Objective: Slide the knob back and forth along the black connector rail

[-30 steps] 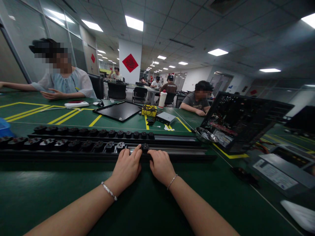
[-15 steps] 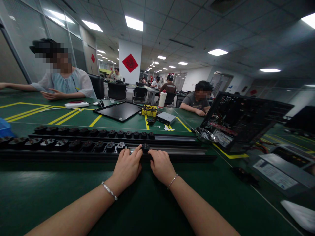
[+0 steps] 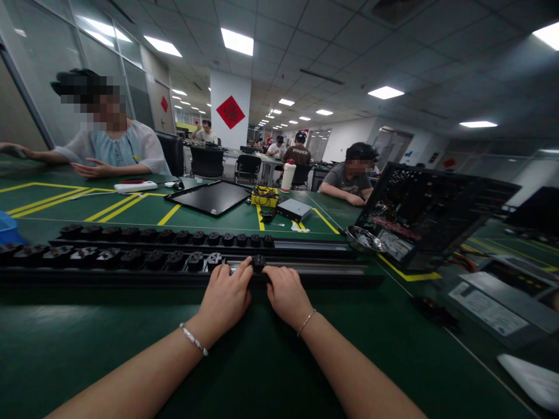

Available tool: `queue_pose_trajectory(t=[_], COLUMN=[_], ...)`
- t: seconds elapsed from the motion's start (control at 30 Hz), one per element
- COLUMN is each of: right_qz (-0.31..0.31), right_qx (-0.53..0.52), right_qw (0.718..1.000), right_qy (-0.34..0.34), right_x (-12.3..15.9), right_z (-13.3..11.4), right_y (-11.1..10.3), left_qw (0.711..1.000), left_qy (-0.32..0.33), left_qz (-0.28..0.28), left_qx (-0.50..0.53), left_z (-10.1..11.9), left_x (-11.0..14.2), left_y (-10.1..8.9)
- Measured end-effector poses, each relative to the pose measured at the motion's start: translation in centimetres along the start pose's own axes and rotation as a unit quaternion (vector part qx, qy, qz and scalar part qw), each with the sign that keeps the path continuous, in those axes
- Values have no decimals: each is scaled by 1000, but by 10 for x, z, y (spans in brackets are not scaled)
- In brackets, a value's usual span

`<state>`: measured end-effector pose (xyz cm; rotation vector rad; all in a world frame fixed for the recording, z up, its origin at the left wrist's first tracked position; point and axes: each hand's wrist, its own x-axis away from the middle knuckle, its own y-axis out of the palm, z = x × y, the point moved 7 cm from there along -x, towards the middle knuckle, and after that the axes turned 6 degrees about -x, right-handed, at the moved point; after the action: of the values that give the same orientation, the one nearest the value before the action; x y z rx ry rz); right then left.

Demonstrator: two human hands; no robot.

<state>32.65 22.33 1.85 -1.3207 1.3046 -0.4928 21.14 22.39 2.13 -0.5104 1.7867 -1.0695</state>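
Black socket module (image 3: 258,263): sitting on the nearer power track (image 3: 323,269), between the fingertips of both hands.
Left hand (image 3: 227,294): reaching its index finger to the module's left side, the other fingers bending over the track.
Right hand (image 3: 286,293): setting its index fingertip against the module's right side, the other fingers curling down.
Grip: the two hands are bracketing the module with only a narrow gap between them; whether either one is closing on it alone, I cannot tell.
Socket row (image 3: 152,259): lining the nearer track left of the hands, a few pieces showing pale tops.
Farther track (image 3: 310,245): running just behind, carrying more black sockets (image 3: 166,234) and showing a silvery strip at its right.
Metal bowl (image 3: 369,238): resting beside the tracks' right ends, holding small pieces.
Computer case (image 3: 437,212): standing open-sided beyond the bowl.
Green table (image 3: 100,343): carrying everything, yellow tape (image 3: 419,277) marking it.
Co-workers: two people are sitting across, one wearing pale blue (image 3: 120,145), one grey (image 3: 343,180).
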Motion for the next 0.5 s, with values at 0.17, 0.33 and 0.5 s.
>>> queue_pose_trajectory(t=[0.17,0.33,0.5], right_qz=[1,8,12], right_qx=[2,8,16], right_qw=[1000,1000,1000], right_qy=[-4,-1,-2], right_x=[1,2,2], right_z=[0,1,1], right_y=[0,-1,0], left_qw=[1000,1000,1000], left_qy=[2,-3,-7], left_qz=[-6,-18,-18], left_qx=[-7,-4,3], left_z=[1,0,0], left_x=[0,0,0], left_y=[1,2,2])
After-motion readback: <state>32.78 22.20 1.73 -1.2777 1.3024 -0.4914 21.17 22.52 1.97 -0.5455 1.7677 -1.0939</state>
